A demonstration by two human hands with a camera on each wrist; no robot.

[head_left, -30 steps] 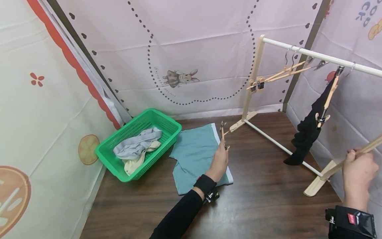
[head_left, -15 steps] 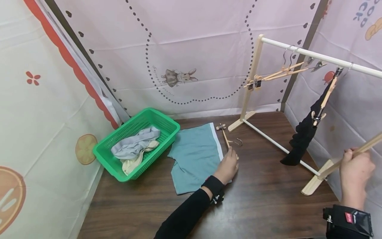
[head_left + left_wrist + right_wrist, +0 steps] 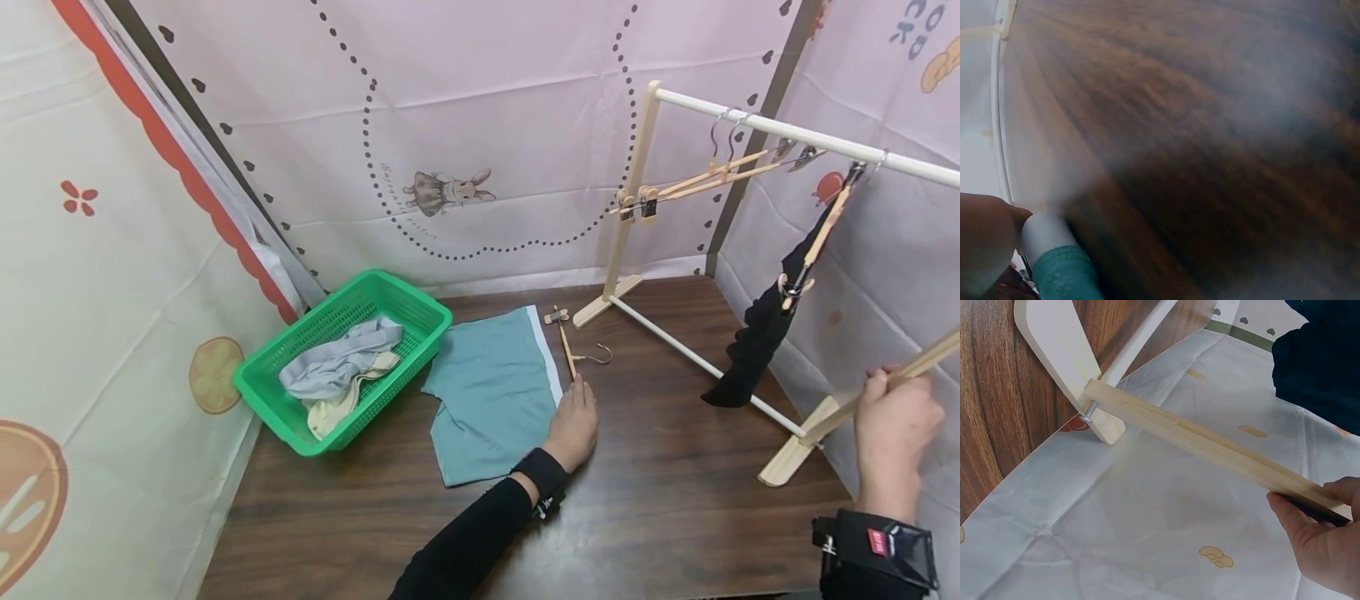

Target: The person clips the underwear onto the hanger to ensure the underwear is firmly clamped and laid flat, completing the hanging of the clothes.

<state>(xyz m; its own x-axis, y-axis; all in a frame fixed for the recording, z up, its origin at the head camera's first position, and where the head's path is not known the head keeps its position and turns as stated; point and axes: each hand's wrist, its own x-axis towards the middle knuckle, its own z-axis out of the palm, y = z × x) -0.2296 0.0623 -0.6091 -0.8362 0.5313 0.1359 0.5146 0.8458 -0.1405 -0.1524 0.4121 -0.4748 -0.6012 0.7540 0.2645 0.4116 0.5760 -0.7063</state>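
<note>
A wooden clip hanger (image 3: 567, 343) lies on the table, its metal hook pointing right. My left hand (image 3: 573, 425) holds its near end, and the fingers cover the clip there. Left of it, teal shorts (image 3: 491, 392) lie spread, white waistband along the hanger. The left wrist view shows part of that hand (image 3: 985, 237) beside the white-edged teal cloth (image 3: 1066, 275). My right hand (image 3: 896, 437) grips a wooden upright (image 3: 926, 358) of the drying rack; the right wrist view shows the thumb and fingers around this post (image 3: 1210, 447).
A green basket (image 3: 412, 392) with grey and cream clothes stands left of the shorts. From the rack's white top bar (image 3: 795, 133) hang two bare clip hangers (image 3: 697, 179) and one bearing a black garment (image 3: 765, 325). Printed cloth walls enclose the table.
My left hand has brought the hanger down and right, laying it along the waistband; its hook now lies flatter. My right hand keeps its grip on the post.
</note>
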